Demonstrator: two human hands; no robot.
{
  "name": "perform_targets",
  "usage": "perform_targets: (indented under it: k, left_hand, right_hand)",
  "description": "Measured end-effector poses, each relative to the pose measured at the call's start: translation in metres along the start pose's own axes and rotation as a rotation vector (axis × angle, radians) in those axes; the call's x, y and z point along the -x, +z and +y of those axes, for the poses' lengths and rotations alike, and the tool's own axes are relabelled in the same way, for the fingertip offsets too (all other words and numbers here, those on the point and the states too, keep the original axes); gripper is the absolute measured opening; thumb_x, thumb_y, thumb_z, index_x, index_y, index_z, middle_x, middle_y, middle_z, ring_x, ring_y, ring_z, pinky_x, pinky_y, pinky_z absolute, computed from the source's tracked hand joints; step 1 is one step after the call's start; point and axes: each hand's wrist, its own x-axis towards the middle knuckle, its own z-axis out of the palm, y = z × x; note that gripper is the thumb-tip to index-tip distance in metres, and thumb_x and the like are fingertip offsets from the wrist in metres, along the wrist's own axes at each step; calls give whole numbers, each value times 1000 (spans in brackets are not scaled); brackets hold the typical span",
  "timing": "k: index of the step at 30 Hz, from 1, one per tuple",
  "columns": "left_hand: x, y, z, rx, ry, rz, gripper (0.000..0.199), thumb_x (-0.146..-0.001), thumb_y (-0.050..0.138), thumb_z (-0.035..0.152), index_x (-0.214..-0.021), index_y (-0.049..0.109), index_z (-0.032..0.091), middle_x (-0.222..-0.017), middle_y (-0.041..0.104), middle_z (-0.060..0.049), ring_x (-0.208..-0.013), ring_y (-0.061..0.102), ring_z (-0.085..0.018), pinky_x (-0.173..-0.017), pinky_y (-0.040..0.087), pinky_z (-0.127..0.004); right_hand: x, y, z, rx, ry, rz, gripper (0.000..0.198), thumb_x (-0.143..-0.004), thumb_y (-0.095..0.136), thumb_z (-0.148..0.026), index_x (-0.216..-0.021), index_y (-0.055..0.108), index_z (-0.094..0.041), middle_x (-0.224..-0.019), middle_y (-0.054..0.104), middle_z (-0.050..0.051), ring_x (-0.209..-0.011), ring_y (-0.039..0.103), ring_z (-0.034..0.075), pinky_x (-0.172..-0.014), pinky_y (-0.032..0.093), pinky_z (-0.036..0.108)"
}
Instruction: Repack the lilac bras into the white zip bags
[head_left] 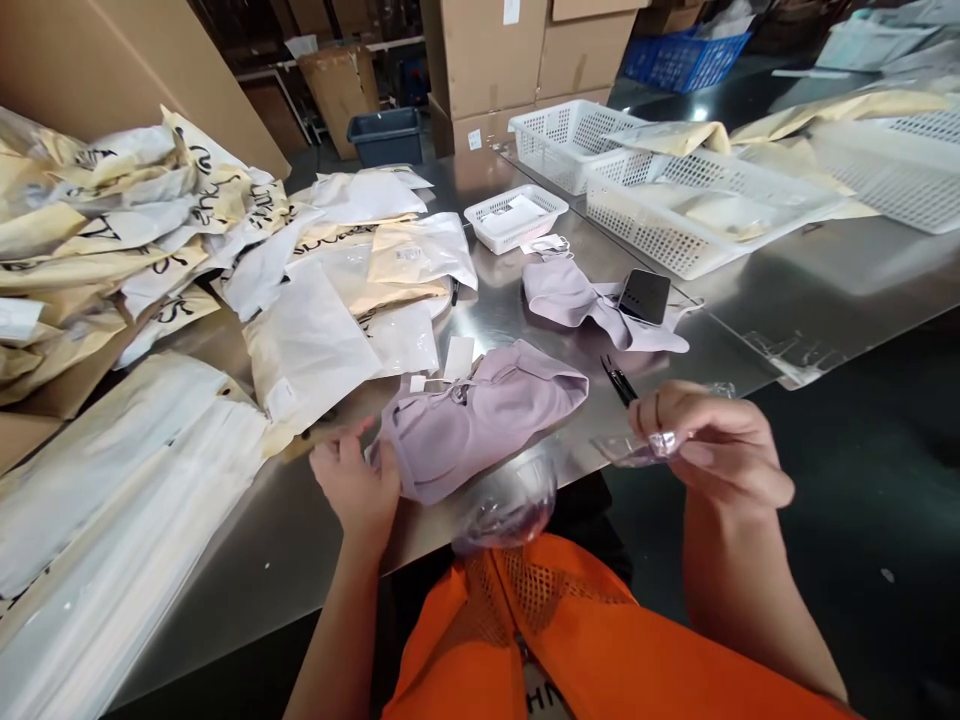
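Note:
A lilac bra [487,415] with a white tag [459,358] lies on the metal table in front of me. My left hand [356,475] is at its left edge, thumb against the fabric and fingers apart. My right hand [712,440], raised off the table's near edge, pinches a crumpled piece of clear plastic [634,450]. Another clear plastic piece [517,500], rounded and blurred, is at the table edge below the bra. Close to my right fingertips lies a black tool with two thin points [616,378].
A second lilac garment [570,295] lies farther back, a dark phone [645,296] on it. White baskets [555,180] line the back right, with a small white tray [516,245] nearer. Paper and plastic packages [315,330] are heaped at left. Cardboard boxes [495,60] stand behind.

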Motion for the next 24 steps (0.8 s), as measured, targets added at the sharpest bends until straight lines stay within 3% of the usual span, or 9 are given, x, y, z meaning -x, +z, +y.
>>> perform_targets:
  k: [2,5,6,7,8,11,14,18,24]
  left_hand:
    - [9,-9,14,311,-178,-198,44,-81,55,58,-90,67,17,-89,64,-14,-90,61,-31,-83,51,-51]
    - [21,-19,36,1067,-528,-887,90,-71,29,91,-105,69,19,-102,69,-17,-88,67,-34,-71,57,-52]
    - [23,-21,41,1242,-609,-1010,94,-68,30,94,-114,67,20,-112,68,-17,-95,67,-36,-72,58,-53]
    - [24,-22,44,1336,-672,-1016,89,-67,40,91,-120,64,23,-119,67,-15,-100,67,-36,-74,59,-52]
    - [24,-23,45,1349,-713,-932,78,-67,56,82,-120,63,25,-118,68,-13,-98,69,-34,-73,60,-49]
    - [22,-27,39,1148,-732,-589,54,-60,84,48,-103,68,20,-90,74,-9,-71,72,-25,-57,60,-33]
    - [20,-33,30,974,-686,-490,51,-59,86,45,-96,70,14,-82,74,-10,-65,71,-25,-52,59,-31]
    - [19,-36,23,801,-615,-421,51,-64,83,46,-104,70,17,-93,75,-9,-72,73,-26,-57,62,-32]
    - [17,-25,26,707,-508,-415,39,-74,75,45,-103,71,20,-91,76,-7,-73,73,-25,-61,63,-33]
  right_hand:
    - [-2,7,-6,189,-200,-53,9,-78,69,-25,-85,74,-29,-66,56,1,-65,57,14,-69,51,34]
    - [-2,29,0,525,-442,-284,25,-81,68,-16,-100,74,-31,-77,62,0,-85,61,15,-98,44,43]
    - [-1,36,5,611,-480,-335,26,-84,67,-16,-104,73,-31,-80,63,0,-89,60,15,-102,40,44]
    - [0,42,12,686,-498,-354,27,-87,64,-16,-107,72,-32,-81,64,-1,-91,59,14,-105,38,45]
    - [1,46,20,745,-513,-333,27,-89,63,-16,-109,71,-32,-82,64,-1,-92,58,14,-105,37,44]
    - [6,50,41,845,-578,-135,26,-88,64,-13,-105,72,-31,-78,63,-2,-90,58,13,-101,39,41]
    - [9,47,52,904,-648,19,22,-84,68,-12,-97,73,-29,-76,64,-2,-90,60,13,-98,41,39]
    - [12,44,53,958,-665,36,21,-87,67,-14,-98,73,-31,-78,67,-3,-93,63,13,-97,41,38]
    - [13,42,48,1000,-668,32,20,-87,67,-12,-93,73,-30,-76,69,-5,-86,65,13,-91,41,37]
